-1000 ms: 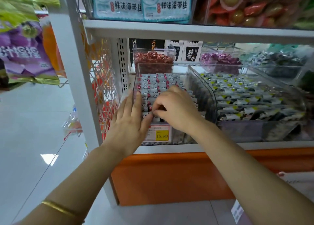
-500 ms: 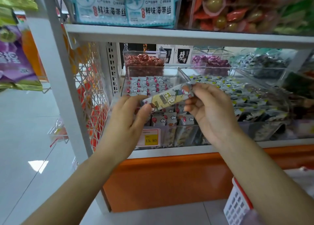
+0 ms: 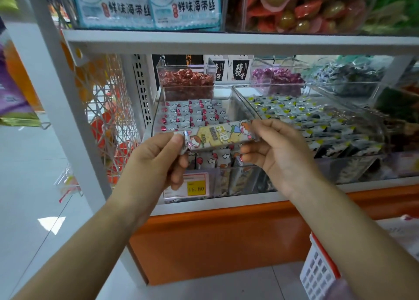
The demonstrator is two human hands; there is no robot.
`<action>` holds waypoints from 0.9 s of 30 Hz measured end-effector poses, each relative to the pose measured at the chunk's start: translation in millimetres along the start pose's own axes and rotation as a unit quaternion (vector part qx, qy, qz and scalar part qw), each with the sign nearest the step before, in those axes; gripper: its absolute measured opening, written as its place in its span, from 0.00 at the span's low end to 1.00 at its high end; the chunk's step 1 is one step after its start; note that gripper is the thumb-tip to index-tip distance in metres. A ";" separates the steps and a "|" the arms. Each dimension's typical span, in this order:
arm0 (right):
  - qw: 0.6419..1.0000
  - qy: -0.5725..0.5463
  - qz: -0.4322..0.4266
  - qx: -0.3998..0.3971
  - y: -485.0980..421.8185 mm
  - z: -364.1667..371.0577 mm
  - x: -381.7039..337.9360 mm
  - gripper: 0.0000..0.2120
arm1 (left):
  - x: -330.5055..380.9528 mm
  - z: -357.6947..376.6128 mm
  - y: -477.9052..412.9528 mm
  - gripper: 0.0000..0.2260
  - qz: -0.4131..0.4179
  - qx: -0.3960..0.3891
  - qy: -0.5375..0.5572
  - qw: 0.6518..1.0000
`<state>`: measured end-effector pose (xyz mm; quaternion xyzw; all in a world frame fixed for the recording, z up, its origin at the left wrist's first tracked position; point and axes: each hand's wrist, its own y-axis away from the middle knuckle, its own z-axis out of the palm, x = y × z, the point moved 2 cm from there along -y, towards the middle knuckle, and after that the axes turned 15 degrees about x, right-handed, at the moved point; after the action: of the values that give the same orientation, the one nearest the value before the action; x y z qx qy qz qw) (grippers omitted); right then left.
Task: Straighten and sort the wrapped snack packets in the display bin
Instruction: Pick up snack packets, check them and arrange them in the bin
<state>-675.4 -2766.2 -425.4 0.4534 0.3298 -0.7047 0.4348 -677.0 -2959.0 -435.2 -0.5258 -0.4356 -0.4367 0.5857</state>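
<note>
At centre frame we see the left hand [image 3: 156, 157] pinching the left end of a long wrapped snack packet [image 3: 218, 135], its fingers [image 3: 175, 141] clamped on the crimped edge. The packet spans across, tilted up to the right, above the clear display bin [image 3: 156, 109] of small packets. The right hand [image 3: 278, 154] grips its right end, fingers closed on it.

You have open air in front of the clear display bin [image 3: 158, 109], whose top stands open beneath the upper shelf [image 3: 226, 42]. The packet [image 3: 217, 135] spans its front; a clear wall [image 3: 244, 105] closes its right.
</note>
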 end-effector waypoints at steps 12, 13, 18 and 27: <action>0.997 0.038 -0.062 -0.007 -3.0 -5.8 0.8 0.09 | 0.0 -1.3 -2.3 0.10 -0.025 -0.067 0.023 0.997; 0.997 0.040 -0.069 -0.011 -3.0 -6.1 0.5 0.08 | -1.2 -1.8 -2.8 0.10 -0.026 -0.060 0.021 0.998; 0.991 0.066 -0.112 -0.032 -2.9 -5.4 -1.1 0.06 | -0.9 -1.9 -2.6 0.13 -0.024 -0.054 0.017 0.998; 0.993 0.064 -0.069 -0.076 -1.1 -3.1 4.0 0.12 | 1.0 -1.0 -1.5 0.21 -0.007 -0.012 0.000 1.000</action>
<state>-676.1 -2764.4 -430.2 0.4394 0.4400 -0.6755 0.3963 -678.2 -2960.1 -434.0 -0.5296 -0.4342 -0.4461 0.5762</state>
